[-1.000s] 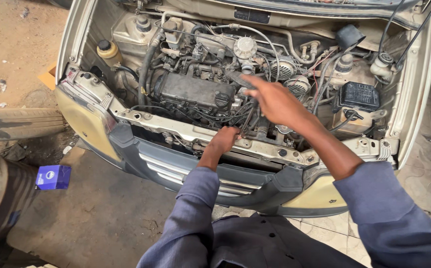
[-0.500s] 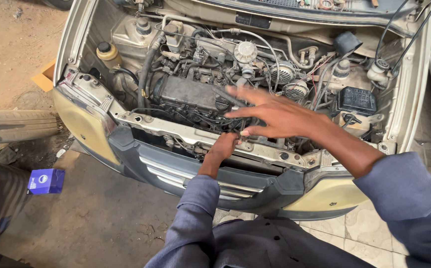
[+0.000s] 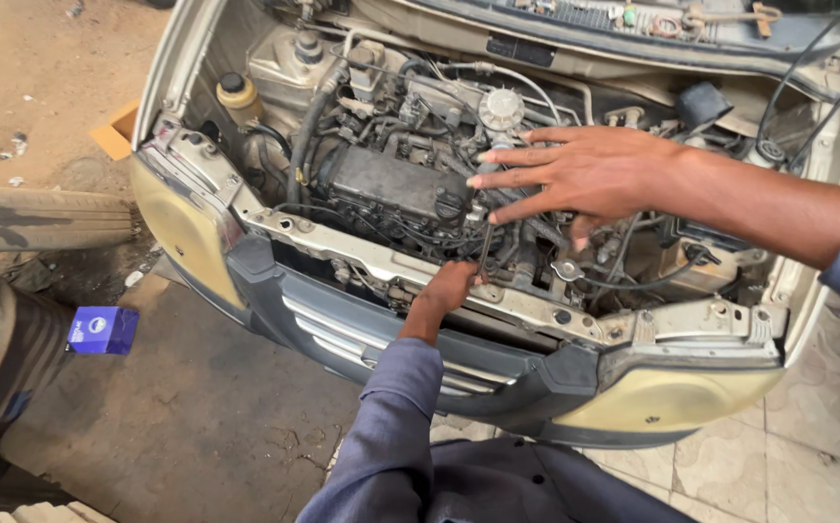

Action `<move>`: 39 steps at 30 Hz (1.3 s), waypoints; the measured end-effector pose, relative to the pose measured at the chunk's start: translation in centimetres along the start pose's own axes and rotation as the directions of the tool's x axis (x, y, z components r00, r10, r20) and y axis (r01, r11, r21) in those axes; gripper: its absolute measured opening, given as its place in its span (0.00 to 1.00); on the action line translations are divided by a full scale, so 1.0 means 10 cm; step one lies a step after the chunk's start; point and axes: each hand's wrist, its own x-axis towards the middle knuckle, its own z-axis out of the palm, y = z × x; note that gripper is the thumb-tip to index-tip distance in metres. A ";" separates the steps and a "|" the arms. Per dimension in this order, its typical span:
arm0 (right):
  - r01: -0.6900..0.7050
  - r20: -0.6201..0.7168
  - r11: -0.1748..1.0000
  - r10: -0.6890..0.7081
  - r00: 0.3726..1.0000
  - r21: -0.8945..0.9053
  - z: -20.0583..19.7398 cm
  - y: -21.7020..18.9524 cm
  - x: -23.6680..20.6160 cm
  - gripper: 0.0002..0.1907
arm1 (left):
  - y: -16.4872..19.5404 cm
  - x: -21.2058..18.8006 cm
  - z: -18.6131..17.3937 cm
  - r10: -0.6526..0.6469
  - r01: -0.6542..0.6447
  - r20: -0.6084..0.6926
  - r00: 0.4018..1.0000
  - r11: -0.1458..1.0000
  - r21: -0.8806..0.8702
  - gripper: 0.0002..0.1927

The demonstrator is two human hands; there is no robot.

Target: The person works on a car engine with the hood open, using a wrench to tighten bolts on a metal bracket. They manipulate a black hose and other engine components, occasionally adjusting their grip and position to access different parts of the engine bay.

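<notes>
I am leaning over the open engine bay of a pale car. My left hand (image 3: 447, 288) reaches down past the front crossmember (image 3: 362, 254) and is closed on a thin dark metal tool (image 3: 486, 250) that stands nearly upright among the hoses. My right hand (image 3: 589, 174) hovers flat above the engine with its fingers spread and pointing left, holding nothing, just right of the black engine cover (image 3: 391, 184). Both arms are in blue-grey sleeves.
The dark bumper (image 3: 381, 339) and a yellowed headlight (image 3: 672, 397) lie below my hands. A yellow-capped reservoir (image 3: 239, 97) sits at the bay's left. On the ground at left are a small blue box (image 3: 102, 329), a tyre (image 3: 32, 218) and cardboard (image 3: 115, 131).
My right hand has lifted off the engine parts and spread its fingers flat above them. My left hand stays at the crossmember, and the thin tool in it now shows.
</notes>
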 end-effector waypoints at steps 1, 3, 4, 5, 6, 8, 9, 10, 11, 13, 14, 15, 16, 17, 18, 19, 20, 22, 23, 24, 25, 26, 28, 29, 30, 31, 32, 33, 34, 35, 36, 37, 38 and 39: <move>0.010 0.064 0.991 -0.002 0.998 -0.130 -0.04 0.02 0.03 0.51 | -0.01 0.01 -0.01 0.031 -0.031 0.001 1.000 0.999 0.006 0.08; 0.129 -0.042 0.986 -0.135 0.990 -0.110 -0.08 0.05 0.10 0.50 | -0.02 0.02 -0.04 0.091 -0.091 0.000 0.996 0.996 0.016 0.10; 0.191 -0.096 0.976 -0.201 0.975 -0.104 -0.09 0.06 0.15 0.50 | -0.02 0.03 -0.06 0.076 -0.077 0.022 0.997 0.997 0.018 0.10; 0.233 -0.101 0.960 -0.251 0.963 -0.157 -0.09 0.08 0.19 0.46 | -0.03 0.04 -0.07 0.063 -0.064 0.046 0.997 0.998 0.019 0.10; 0.276 -0.098 0.938 -0.301 0.948 -0.212 -0.09 0.09 0.22 0.43 | -0.03 0.05 -0.08 0.052 -0.053 0.067 0.996 0.999 0.014 0.10; 0.340 -0.040 0.898 -0.365 0.930 -0.281 -0.08 0.11 0.28 0.38 | -0.03 0.07 -0.10 0.021 -0.030 0.123 0.992 0.997 0.071 0.10; 0.365 0.013 0.884 -0.378 0.926 -0.291 -0.07 0.11 0.30 0.37 | -0.03 0.07 -0.10 0.001 -0.016 0.152 0.988 0.995 0.101 0.10; 0.390 0.067 0.871 -0.388 0.919 -0.299 -0.06 0.11 0.33 0.35 | -0.02 0.08 -0.11 -0.006 -0.011 0.159 0.987 0.994 0.110 0.11; 0.399 0.066 0.871 -0.398 0.915 -0.287 -0.05 0.11 0.35 0.35 | -0.03 0.08 -0.11 -0.014 -0.007 0.167 0.986 0.993 0.121 0.11; 0.418 0.064 0.868 -0.417 0.907 -0.267 -0.04 0.12 0.40 0.37 | -0.04 0.08 -0.11 0.005 -0.027 0.161 0.987 0.990 0.136 0.13; 0.452 0.017 0.848 -0.466 0.884 -0.277 -0.03 0.14 0.43 0.36 | -0.05 0.08 -0.11 0.030 -0.051 0.145 0.989 0.989 0.141 0.13; 0.488 -0.034 0.824 -0.518 0.855 -0.288 -0.03 0.16 0.46 0.36 | -0.05 0.08 -0.11 0.050 -0.069 0.130 0.990 0.986 0.149 0.14; 0.523 -0.082 0.798 -0.567 0.819 -0.299 -0.01 0.18 0.49 0.36 | -0.05 0.08 -0.12 0.016 -0.038 0.142 0.990 0.987 0.156 0.13; 0.560 -0.019 0.761 -0.598 0.802 -0.327 0.00 0.21 0.52 0.37 | -0.04 0.08 -0.12 -0.014 -0.011 0.154 0.988 0.987 0.159 0.12; 0.596 0.043 0.722 -0.624 0.781 -0.352 0.01 0.23 0.56 0.37 | -0.04 0.08 -0.12 -0.045 0.018 0.166 0.985 0.987 0.163 0.12; 0.631 0.105 0.680 -0.645 0.757 -0.372 0.03 0.25 0.60 0.38 | -0.03 0.08 -0.13 -0.044 0.017 0.157 0.987 0.986 0.168 0.11; 0.660 0.056 0.658 -0.691 0.721 -0.363 0.05 0.28 0.64 0.37 | -0.03 0.08 -0.13 -0.042 0.016 0.148 0.988 0.985 0.172 0.11; 0.716 -0.040 0.605 -0.773 0.634 -0.348 0.10 0.31 0.74 0.35 | -0.02 0.07 -0.12 -0.062 0.033 0.148 0.987 0.981 0.189 0.09; 0.723 -0.112 0.560 -0.815 0.569 -0.404 0.12 0.32 0.79 0.34 | -0.02 0.06 -0.11 -0.084 0.051 0.158 0.984 0.977 0.205 0.09; 0.722 -0.178 0.515 -0.852 0.493 -0.463 0.14 0.31 0.84 0.32 | -0.02 0.05 -0.11 -0.108 0.070 0.166 0.980 0.973 0.221 0.08; 0.713 -0.239 0.471 -0.881 0.408 -0.520 0.17 0.30 0.88 0.31 | -0.03 0.04 -0.10 -0.084 0.049 0.155 0.984 0.975 0.218 0.10; 0.749 -0.254 0.446 -0.895 0.367 -0.489 0.18 0.31 0.93 0.30 | -0.04 0.02 -0.09 -0.060 0.027 0.147 0.987 0.976 0.215 0.11; 0.817 -0.285 0.391 -0.914 0.290 -0.423 0.23 0.29 0.99 0.33 | -0.07 -0.01 -0.07 -0.011 -0.014 0.119 0.993 0.978 0.206 0.14; 0.797 -0.362 0.406 -0.897 0.253 -0.448 0.24 0.29 1.03 0.32 | -0.09 -0.03 -0.06 0.009 -0.029 0.099 0.995 0.979 0.202 0.15; 0.774 -0.435 0.425 -0.874 0.217 -0.468 0.29 0.27 1.03 0.31 | -0.10 -0.04 -0.05 0.032 -0.048 0.082 0.996 0.979 0.198 0.16; 0.751 -0.504 0.448 -0.845 0.178 -0.485 0.32 0.26 1.05 0.31 | -0.11 -0.05 -0.04 0.044 -0.057 0.068 0.997 0.978 0.203 0.16; 0.746 -0.524 0.469 -0.830 0.190 -0.473 0.35 0.25 1.06 0.30 | -0.11 -0.06 -0.04 0.056 -0.067 0.058 0.997 0.976 0.207 0.15; 0.742 -0.538 0.489 -0.817 0.206 -0.458 0.39 0.24 1.06 0.30 | -0.12 -0.07 -0.03 0.074 -0.083 0.046 0.996 0.974 0.209 0.14; 0.737 -0.550 0.508 -0.805 0.222 -0.445 0.42 0.24 1.08 0.30 | -0.13 -0.08 -0.03 0.067 -0.074 0.042 0.997 0.978 0.198 0.13; 0.736 -0.559 0.519 -0.796 0.232 -0.434 0.45 0.23 1.08 0.29 | -0.13 -0.09 -0.02 0.053 -0.060 0.040 0.998 0.980 0.187 0.13; 0.732 -0.570 0.534 -0.785 0.243 -0.423 0.48 0.22 1.10 0.28 | -0.14 -0.09 -0.02 0.042 -0.049 0.041 0.998 0.982 0.181 0.12; 0.726 -0.579 0.549 -0.774 0.256 -0.413 0.51 0.21 1.11 0.28 | -0.14 -0.10 -0.01 0.037 -0.042 0.027 0.999 0.984 0.176 0.14; 0.718 -0.618 0.580 -0.740 0.267 -0.384 0.54 0.20 1.11 0.26 | -0.13 -0.13 0.00 0.031 -0.033 0.015 0.999 0.985 0.170 0.16; 0.709 -0.654 0.610 -0.704 0.279 -0.354 0.57 0.19 1.12 0.24 | -0.13 -0.15 0.00 0.028 -0.028 0.002 1.000 0.986 0.163 0.17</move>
